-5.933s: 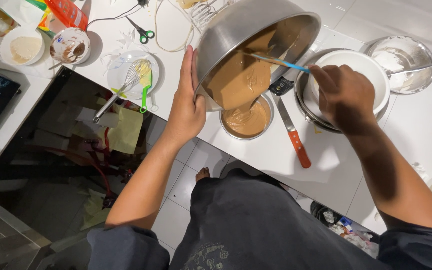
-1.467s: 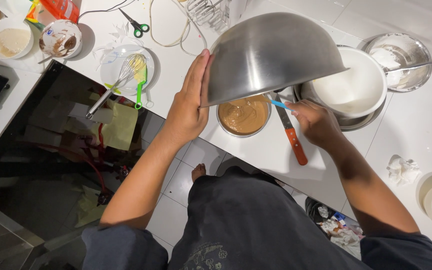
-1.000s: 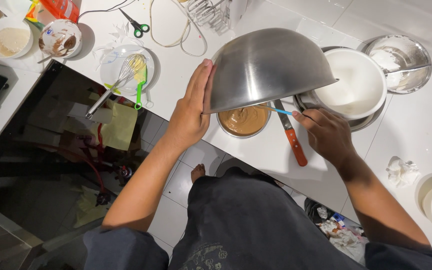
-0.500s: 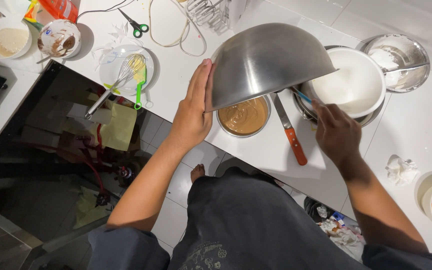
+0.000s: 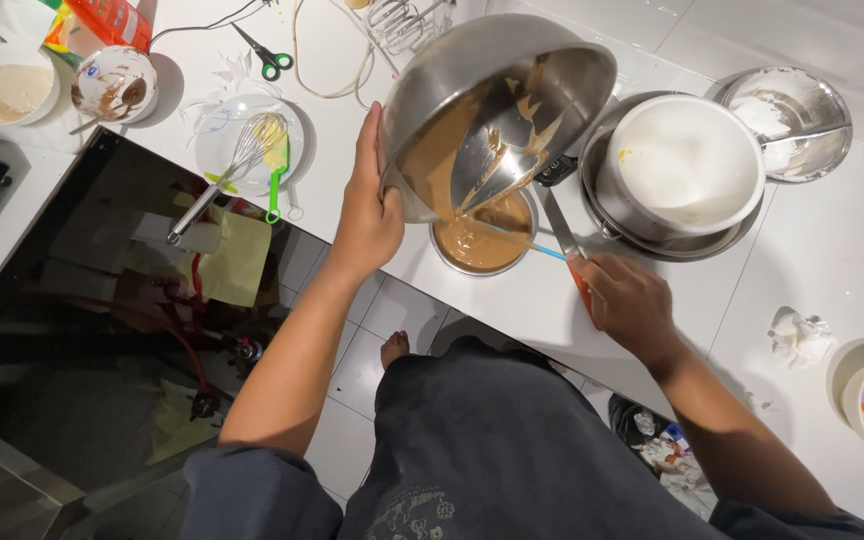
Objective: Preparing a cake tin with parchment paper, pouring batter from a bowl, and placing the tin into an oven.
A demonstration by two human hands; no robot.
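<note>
Large steel mixing bowl (image 5: 492,110), dome-up half a second ago, now tipped mouth toward camera, brown batter streaking inside. Left hand (image 5: 367,205) clasps its rim; right hand (image 5: 627,300) grips blue-handled spatula (image 5: 517,240) over small round batter-filled pan (image 5: 482,235) near desk's front edge.

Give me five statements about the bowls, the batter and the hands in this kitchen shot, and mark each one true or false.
1. The left hand holds the big steel bowl tilted over the small round pan. True.
2. The batter in the small round pan is white. False: it is light brown.
3. The right hand holds a thin blue-handled tool that reaches toward the batter. True.
4. The whisk lies in the big steel bowl. False: it lies on a white plate to the left.
5. The scissors are in the right hand. False: they lie on the counter.
</note>
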